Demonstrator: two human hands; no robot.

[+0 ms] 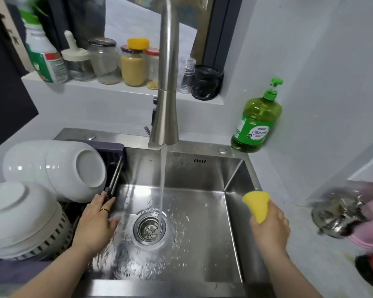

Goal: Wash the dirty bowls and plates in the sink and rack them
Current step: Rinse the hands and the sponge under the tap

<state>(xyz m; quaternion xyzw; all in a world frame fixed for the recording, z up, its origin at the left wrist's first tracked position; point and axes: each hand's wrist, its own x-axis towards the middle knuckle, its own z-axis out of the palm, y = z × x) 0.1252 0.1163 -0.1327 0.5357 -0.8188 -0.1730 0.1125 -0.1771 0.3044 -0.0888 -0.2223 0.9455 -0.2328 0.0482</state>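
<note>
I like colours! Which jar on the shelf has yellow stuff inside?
The jar with the yellow lid, left of the tap; the others look clear.

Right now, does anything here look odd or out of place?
The faucet runs into a sink holding no dishes; the white bowls are already racked. The right hand holds a yellow sponge. Nothing looks spilled or broken.

Yellow sponge (pixel 257 206), white bowls (pixel 52 168), steel-grey sink (pixel 202 173), green soap bottle (pixel 256 123).

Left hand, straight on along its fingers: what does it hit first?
Probably the dark metal rack rail; the left hand points up-frame and its fingertips already look to be at the rail's end. Depth is unclear.
</note>
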